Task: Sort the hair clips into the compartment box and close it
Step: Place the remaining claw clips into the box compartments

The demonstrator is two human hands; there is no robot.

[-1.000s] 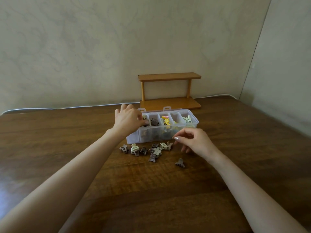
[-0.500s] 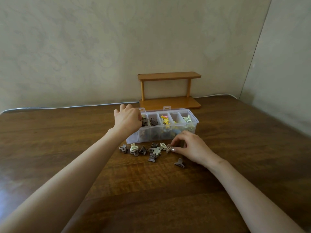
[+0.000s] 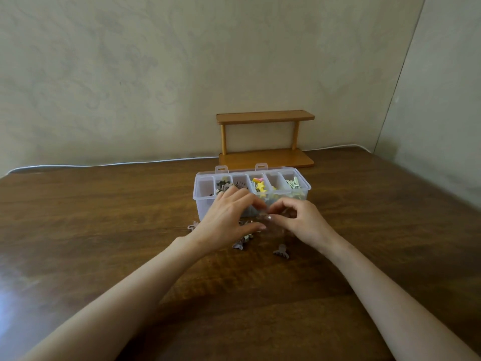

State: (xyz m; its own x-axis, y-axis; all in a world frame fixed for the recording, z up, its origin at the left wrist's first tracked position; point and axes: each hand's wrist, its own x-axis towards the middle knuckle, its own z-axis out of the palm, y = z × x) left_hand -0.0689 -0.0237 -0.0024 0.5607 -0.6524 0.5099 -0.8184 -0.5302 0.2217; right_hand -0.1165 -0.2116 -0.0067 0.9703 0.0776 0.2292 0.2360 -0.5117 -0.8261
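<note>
The clear compartment box (image 3: 203,204) stands open on the table, with its lid tabs showing behind it. Brown clips (image 3: 222,188) fill its second cell, yellow and pink clips (image 3: 259,186) the fourth, and pale green clips (image 3: 294,183) the far right one. Loose hair clips lie in front of the box: a brown one (image 3: 281,250), a mauve one (image 3: 239,245) and another (image 3: 192,226) at the left. My left hand (image 3: 229,220) hovers over this pile with curved fingers and hides most of it. My right hand (image 3: 302,222) meets it fingertip to fingertip and pinches a small blurred clip.
A small two-tier wooden shelf (image 3: 265,157) stands behind the box against the wall. A white cable (image 3: 104,164) runs along the table's back edge. Dark wood table (image 3: 104,230) spreads to both sides and towards me.
My left hand has come down from the box's left cells to the loose pile. My right hand has closed its fingers at the pile's right end, and both hands now meet.
</note>
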